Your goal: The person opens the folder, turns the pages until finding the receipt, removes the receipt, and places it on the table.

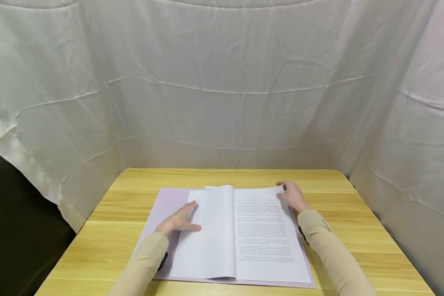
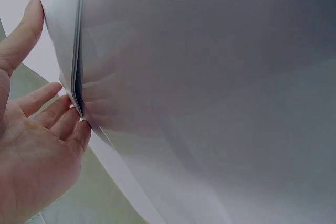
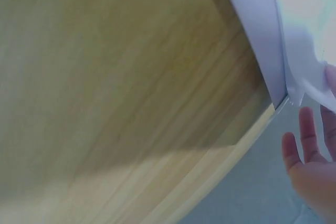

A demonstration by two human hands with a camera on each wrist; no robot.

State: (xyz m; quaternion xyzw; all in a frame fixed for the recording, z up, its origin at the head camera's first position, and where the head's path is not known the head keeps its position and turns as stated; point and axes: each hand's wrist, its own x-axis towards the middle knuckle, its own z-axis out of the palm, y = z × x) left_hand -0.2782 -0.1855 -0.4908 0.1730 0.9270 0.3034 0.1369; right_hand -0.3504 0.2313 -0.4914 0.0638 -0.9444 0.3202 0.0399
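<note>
A lilac folder [image 1: 172,201] lies spread on the table, with loose white pages on it. Printed text covers the right-hand page [image 1: 262,230]; the left-hand page [image 1: 211,242] is blank and bulges toward the middle fold. My left hand [image 1: 179,220] rests at the outer edge of the blank page, its thumb and fingers spread. In the left wrist view, those fingers [image 2: 68,121] touch the edges of several sheets. At the top right corner my right hand [image 1: 294,196] pinches the printed page, and the right wrist view shows that corner [image 3: 310,85] lifted off the folder.
The pale wooden table [image 1: 355,230] extends on both sides of the folder. Grey-white cloth [image 1: 244,115] hangs behind and beside it. A black area [image 1: 18,230] shows at the lower left. A small paper edge [image 1: 209,187] sticks out above the folder.
</note>
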